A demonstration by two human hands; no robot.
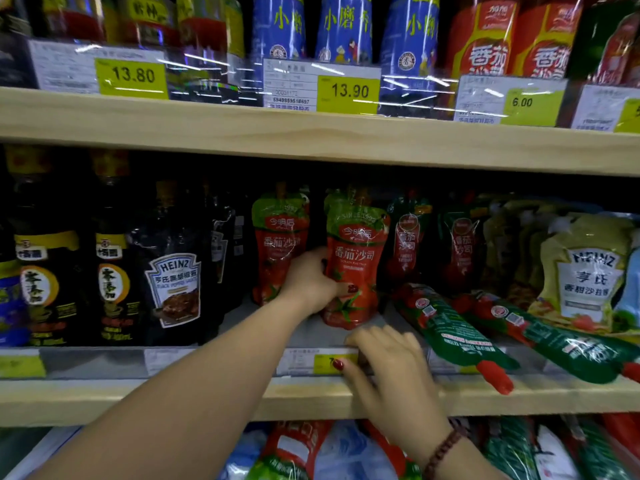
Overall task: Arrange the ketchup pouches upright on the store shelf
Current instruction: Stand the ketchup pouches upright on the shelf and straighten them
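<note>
Dark sauce bottles (45, 271) crowd the far left, a black Heinz pouch (175, 285) beside them; next, one ketchup pouch (278, 244) stands upright; my left hand (308, 282) has its grip wrapped around the front ketchup pouch (355, 261), upright on the shelf (311, 396); my right hand (391, 368) rests fingers spread on the shelf edge, pinching nothing; two fallen green pouches (457, 337) lie flat to the right, crowding that side.
</note>
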